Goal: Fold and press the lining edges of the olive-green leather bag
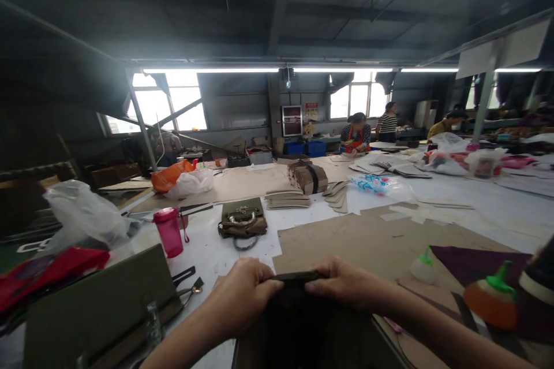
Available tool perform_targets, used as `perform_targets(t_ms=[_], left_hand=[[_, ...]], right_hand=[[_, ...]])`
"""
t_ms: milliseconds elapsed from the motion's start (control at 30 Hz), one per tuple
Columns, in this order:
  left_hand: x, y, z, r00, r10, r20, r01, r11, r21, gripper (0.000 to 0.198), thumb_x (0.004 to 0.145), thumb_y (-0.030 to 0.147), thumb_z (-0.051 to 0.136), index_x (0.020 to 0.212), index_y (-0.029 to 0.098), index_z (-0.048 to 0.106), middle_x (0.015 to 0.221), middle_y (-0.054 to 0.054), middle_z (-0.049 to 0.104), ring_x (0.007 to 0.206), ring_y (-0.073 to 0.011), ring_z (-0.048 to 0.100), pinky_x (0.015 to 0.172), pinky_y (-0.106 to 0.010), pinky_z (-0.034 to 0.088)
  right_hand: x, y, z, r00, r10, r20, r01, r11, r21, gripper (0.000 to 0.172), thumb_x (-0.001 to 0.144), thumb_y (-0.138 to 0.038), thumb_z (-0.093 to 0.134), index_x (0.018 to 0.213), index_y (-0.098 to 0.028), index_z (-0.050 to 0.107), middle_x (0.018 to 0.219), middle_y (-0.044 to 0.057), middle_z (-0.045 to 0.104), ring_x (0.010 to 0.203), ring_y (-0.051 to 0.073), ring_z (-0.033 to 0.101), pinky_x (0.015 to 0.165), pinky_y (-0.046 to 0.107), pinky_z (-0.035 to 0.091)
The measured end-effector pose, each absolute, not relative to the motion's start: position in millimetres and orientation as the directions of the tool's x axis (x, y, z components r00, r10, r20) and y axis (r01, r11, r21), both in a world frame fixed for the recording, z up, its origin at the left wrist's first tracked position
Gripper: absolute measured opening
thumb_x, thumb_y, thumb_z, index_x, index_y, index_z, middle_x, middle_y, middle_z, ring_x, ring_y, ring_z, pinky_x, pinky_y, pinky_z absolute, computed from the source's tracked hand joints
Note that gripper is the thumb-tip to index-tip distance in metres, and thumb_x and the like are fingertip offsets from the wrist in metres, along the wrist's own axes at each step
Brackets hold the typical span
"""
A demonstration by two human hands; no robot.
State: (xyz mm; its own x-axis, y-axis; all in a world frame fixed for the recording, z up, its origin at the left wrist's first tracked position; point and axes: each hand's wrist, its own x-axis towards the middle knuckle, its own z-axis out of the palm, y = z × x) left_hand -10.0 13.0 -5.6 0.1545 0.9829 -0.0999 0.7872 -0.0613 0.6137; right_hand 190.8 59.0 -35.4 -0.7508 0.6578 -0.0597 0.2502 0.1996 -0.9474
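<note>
A dark bag body [303,323] stands upright at the bottom centre, its inside in deep shadow. My left hand [249,294] pinches its far top edge, thumb on the near side. A short way to the right, my right hand [341,283] grips the same edge with thumb and fingers. Left of my left forearm lies an olive green handbag [104,299] with a clear, shiny handle. Farther off on the table sits a small green handbag [243,216] with a ring-shaped handle. The lower part of the bag body is out of frame.
A pink cup [168,233] stands at left. Glue bottles, one clear [423,268] and one orange [493,297], stand at right by purple material [467,268]. Stacked pieces [288,198] and a strapped bundle [308,177] lie beyond. People work at the back.
</note>
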Motion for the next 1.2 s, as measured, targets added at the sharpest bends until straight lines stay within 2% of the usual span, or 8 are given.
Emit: perform_targets(t_ms=[133, 333, 533, 767, 867, 967, 1067, 1200], left_hand=[[-5, 11, 0, 0.146, 0.984, -0.105, 0.797, -0.054, 0.601, 0.026, 0.068, 0.034, 0.044, 0.054, 0.014, 0.052, 0.046, 0.004, 0.037, 0.045, -0.0080, 0.034, 0.042, -0.019, 0.021], [1, 15, 4, 0.216, 0.972, -0.098, 0.783, -0.112, 0.612, 0.025, 0.067, 0.030, 0.043, 0.047, 0.014, 0.042, 0.044, 0.005, 0.028, 0.043, -0.0070, 0.028, 0.039, -0.019, 0.018], [0, 16, 3, 0.238, 0.966, -0.101, 0.756, -0.118, 0.644, 0.024, 0.067, 0.029, 0.042, 0.048, 0.014, 0.042, 0.044, 0.005, 0.030, 0.043, -0.0069, 0.028, 0.039, -0.019, 0.018], [-5, 18, -4, 0.297, 0.955, -0.018, 0.621, -0.179, 0.763, 0.019, 0.069, 0.023, 0.042, 0.065, 0.013, 0.057, 0.054, 0.004, 0.043, 0.053, -0.0077, 0.038, 0.048, -0.017, 0.027], [-7, 20, -7, 0.312, 0.950, -0.021, 0.610, -0.183, 0.771, 0.021, 0.070, 0.024, 0.041, 0.066, 0.012, 0.058, 0.054, 0.004, 0.043, 0.054, -0.0081, 0.038, 0.048, -0.018, 0.027], [-8, 22, -8, 0.283, 0.959, -0.025, 0.667, -0.178, 0.724, 0.021, 0.069, 0.024, 0.042, 0.064, 0.012, 0.059, 0.053, 0.004, 0.043, 0.053, -0.0084, 0.038, 0.047, -0.018, 0.025], [-9, 22, -7, 0.267, 0.964, -0.018, 0.690, -0.178, 0.701, 0.022, 0.069, 0.025, 0.042, 0.065, 0.013, 0.060, 0.053, 0.003, 0.045, 0.053, -0.0090, 0.039, 0.047, -0.019, 0.025], [-10, 19, -7, 0.241, 0.970, -0.015, 0.704, -0.164, 0.690, 0.025, 0.069, 0.027, 0.041, 0.064, 0.012, 0.060, 0.053, 0.002, 0.047, 0.054, -0.0103, 0.041, 0.047, -0.019, 0.026]], right_hand=[[197, 48, -26, -0.660, 0.750, 0.045, 0.362, 0.370, -0.856, 0.025, 0.062, -0.020, 0.058, 0.087, -0.015, 0.058, 0.080, 0.000, 0.057, 0.075, 0.015, 0.050, 0.068, 0.021, 0.037], [207, 33, -21, -0.509, 0.860, -0.031, 0.559, 0.303, -0.772, 0.017, 0.070, -0.026, 0.050, 0.068, -0.012, 0.058, 0.061, -0.001, 0.052, 0.057, 0.012, 0.046, 0.051, 0.019, 0.033], [207, 32, -30, -0.511, 0.860, -0.012, 0.530, 0.304, -0.792, 0.025, 0.074, -0.031, 0.045, 0.062, -0.011, 0.054, 0.054, -0.003, 0.043, 0.051, 0.009, 0.037, 0.046, 0.018, 0.028], [205, 33, -27, -0.533, 0.846, 0.009, 0.622, 0.399, -0.673, 0.025, 0.077, -0.029, 0.042, 0.066, -0.013, 0.058, 0.059, 0.000, 0.054, 0.057, 0.013, 0.048, 0.050, 0.019, 0.035], [203, 32, -28, -0.507, 0.856, 0.102, 0.652, 0.459, -0.603, 0.018, 0.076, -0.025, 0.046, 0.082, -0.015, 0.060, 0.078, 0.003, 0.061, 0.073, 0.017, 0.055, 0.064, 0.023, 0.041], [198, 32, -27, -0.502, 0.809, 0.306, 0.655, 0.587, -0.476, 0.034, 0.075, -0.019, 0.050, 0.108, -0.018, 0.050, 0.104, 0.006, 0.056, 0.095, 0.019, 0.049, 0.083, 0.029, 0.037], [190, 31, -20, -0.619, 0.677, 0.398, 0.605, 0.735, -0.308, 0.027, 0.077, -0.013, 0.045, 0.102, -0.020, 0.052, 0.103, 0.005, 0.054, 0.097, 0.017, 0.047, 0.084, 0.029, 0.038], [178, 29, -9, -0.734, 0.568, 0.371, 0.545, 0.820, -0.177, 0.021, 0.079, -0.011, 0.044, 0.095, -0.021, 0.053, 0.098, 0.004, 0.054, 0.090, 0.016, 0.047, 0.076, 0.026, 0.041]])
